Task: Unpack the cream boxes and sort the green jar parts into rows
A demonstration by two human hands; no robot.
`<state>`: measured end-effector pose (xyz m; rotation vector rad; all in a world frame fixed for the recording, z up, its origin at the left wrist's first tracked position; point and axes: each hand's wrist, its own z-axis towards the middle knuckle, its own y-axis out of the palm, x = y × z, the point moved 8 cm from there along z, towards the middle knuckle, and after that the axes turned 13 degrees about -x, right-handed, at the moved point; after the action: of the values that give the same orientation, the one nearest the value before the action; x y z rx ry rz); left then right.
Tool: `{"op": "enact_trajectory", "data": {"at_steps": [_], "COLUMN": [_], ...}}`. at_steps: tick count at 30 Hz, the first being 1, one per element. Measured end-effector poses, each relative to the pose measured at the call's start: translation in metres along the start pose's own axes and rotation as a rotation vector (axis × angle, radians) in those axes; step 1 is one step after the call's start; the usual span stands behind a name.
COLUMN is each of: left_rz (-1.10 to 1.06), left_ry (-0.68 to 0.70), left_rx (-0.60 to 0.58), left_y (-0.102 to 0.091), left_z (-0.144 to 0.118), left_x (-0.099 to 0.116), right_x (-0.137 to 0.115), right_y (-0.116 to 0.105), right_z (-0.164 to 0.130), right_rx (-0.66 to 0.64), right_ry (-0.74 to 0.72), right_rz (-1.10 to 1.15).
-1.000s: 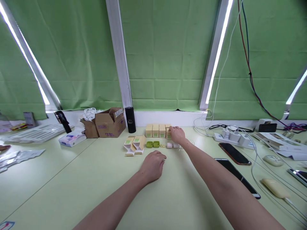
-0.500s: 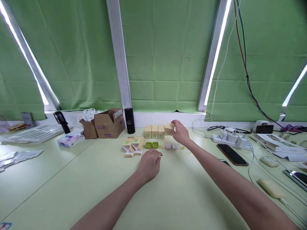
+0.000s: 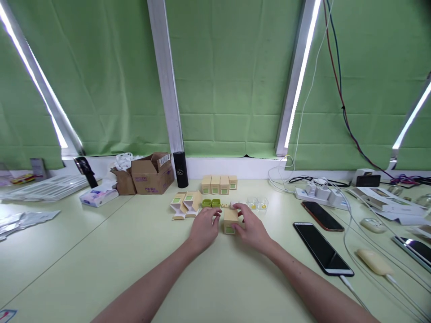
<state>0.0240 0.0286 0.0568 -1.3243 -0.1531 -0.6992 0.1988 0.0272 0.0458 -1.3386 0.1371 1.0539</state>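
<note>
My right hand [image 3: 253,228] grips a small tan cardboard box [image 3: 230,216] with a green label, thumb at its near right edge and fingers at its far right. Left of the box, my left hand [image 3: 204,229] has its fingers curved and apart, holding nothing. Beyond my hands lie two small green containers [image 3: 211,203], some tiny yellowish pieces [image 3: 224,205] and two clear cups [image 3: 257,204] with yellow inside. A pale pinkish piece [image 3: 232,204] is mostly hidden behind the box and my right fingers. Two opened tan boxes [image 3: 186,204] lie to the left.
Several tan boxes [image 3: 215,185] stand in a row at the back. Farther left are a black cylinder [image 3: 181,169], a brown carton [image 3: 151,177] and a tissue pack [image 3: 98,196]. Phones [image 3: 323,248], white cables and a power strip [image 3: 321,197] occupy the right side.
My right hand has brought a tan box from the back row's right end to the front, beside my left hand. My left hand has shifted slightly left.
</note>
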Motion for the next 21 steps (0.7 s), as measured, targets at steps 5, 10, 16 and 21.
{"op": "enact_trajectory", "data": {"at_steps": [5,10,16,21], "left_rz": [-0.074,-0.121,-0.132,-0.323], "left_ry": [-0.029,-0.066,-0.092,-0.102], "left_rx": [-0.038,-0.12,-0.144,0.004], "left_y": [0.007,0.011,0.006,0.014], "left_z": [-0.001,0.006,0.019,0.013], "left_x": [-0.005,-0.009,-0.002,-0.01], "right_x": [0.033,0.036,0.031,0.031], "right_y": [0.011,0.008,0.004,0.0], "right_z": [-0.002,-0.003,-0.003,-0.004], "right_rx": [-0.009,-0.012,-0.001,0.041], "right_ry": [0.026,-0.021,-0.032,-0.055], "right_rz": [0.185,0.255,0.321,0.313]}}
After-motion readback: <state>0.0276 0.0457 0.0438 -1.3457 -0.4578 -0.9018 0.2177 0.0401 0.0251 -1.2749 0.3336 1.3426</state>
